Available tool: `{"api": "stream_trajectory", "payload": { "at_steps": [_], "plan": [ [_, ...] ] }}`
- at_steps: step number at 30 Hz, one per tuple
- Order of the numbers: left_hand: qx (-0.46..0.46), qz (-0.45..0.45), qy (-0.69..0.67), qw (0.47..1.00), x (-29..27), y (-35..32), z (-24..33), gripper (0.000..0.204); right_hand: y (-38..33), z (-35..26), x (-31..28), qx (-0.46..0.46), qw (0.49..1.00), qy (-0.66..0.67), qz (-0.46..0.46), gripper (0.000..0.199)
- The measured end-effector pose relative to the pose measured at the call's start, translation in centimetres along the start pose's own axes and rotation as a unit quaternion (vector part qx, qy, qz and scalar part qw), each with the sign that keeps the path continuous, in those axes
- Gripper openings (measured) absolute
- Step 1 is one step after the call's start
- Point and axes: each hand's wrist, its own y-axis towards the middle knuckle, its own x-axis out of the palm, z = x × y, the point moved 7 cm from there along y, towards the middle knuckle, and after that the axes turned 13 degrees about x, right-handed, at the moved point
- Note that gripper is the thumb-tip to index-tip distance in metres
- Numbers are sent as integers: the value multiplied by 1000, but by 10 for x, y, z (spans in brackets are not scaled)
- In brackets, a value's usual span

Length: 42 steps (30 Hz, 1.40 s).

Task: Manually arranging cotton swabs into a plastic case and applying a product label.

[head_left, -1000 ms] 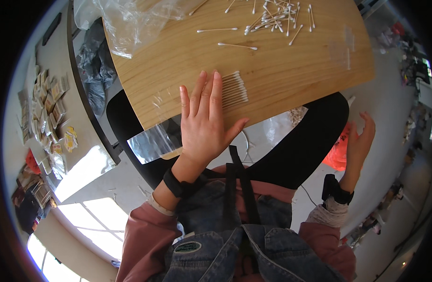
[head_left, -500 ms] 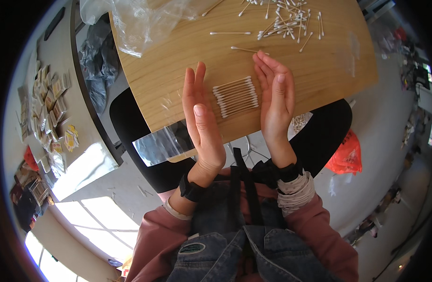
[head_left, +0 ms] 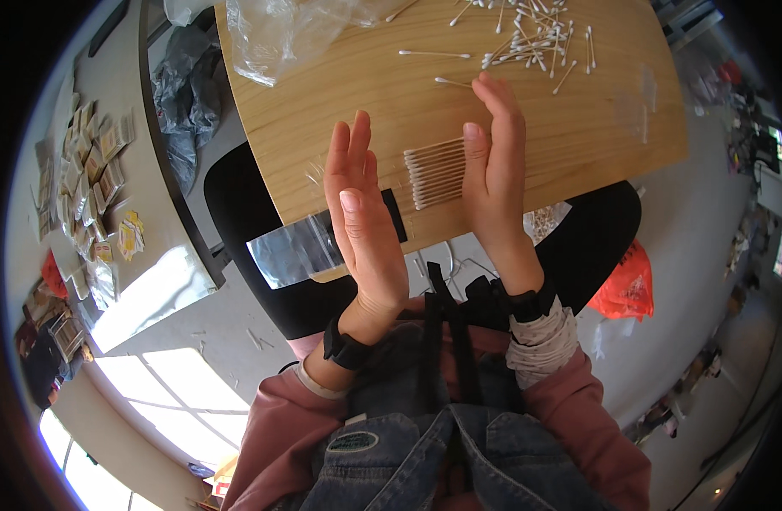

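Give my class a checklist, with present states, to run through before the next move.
1. Row of slim, white-tipped cotton swabs laid side by side: ok.
2. Right-end tips even: cannot tell; the bare right hand hides them.
3. Bare left hand apart from the row: ok.
4. Pile of loose white-tipped swabs separate from the row: ok.
5. Shiny rectangular plastic packet fully on the tan wooden tabletop: not ok, overhanging its edge.

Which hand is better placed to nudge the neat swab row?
Probably the right hand: it hides the right ends of the row of swabs, though contact is unclear. The left hand stands open, with a visible gap to the row.
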Motion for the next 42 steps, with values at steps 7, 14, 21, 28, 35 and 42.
{"api": "stream_trajectory", "payload": {
  "at_steps": [7,14,21,28,35,42],
  "plan": [
    [5,-2,13,1000,-18,-14,10,74,0,-7,36,-119,952,-279,-36,47],
    [-24,0,-36,999,-6,-28,0,76,1,-6,45,-172,947,-263,-61,52],
    [-16,-11,-42,999,2,-27,-7,77,-12,-18,61,-158,953,-248,-78,57],
    [-4,22,-72,997,-15,-16,0,77,-10,-16,61,-164,940,-282,-96,57],
    [-18,-14,-76,997,-5,-17,-7,77,-12,-18,65,-143,956,-238,-97,53],
    [-13,-41,-69,997,-2,-17,-8,75,-12,-19,67,-147,941,-287,-101,52]
  ]
}}
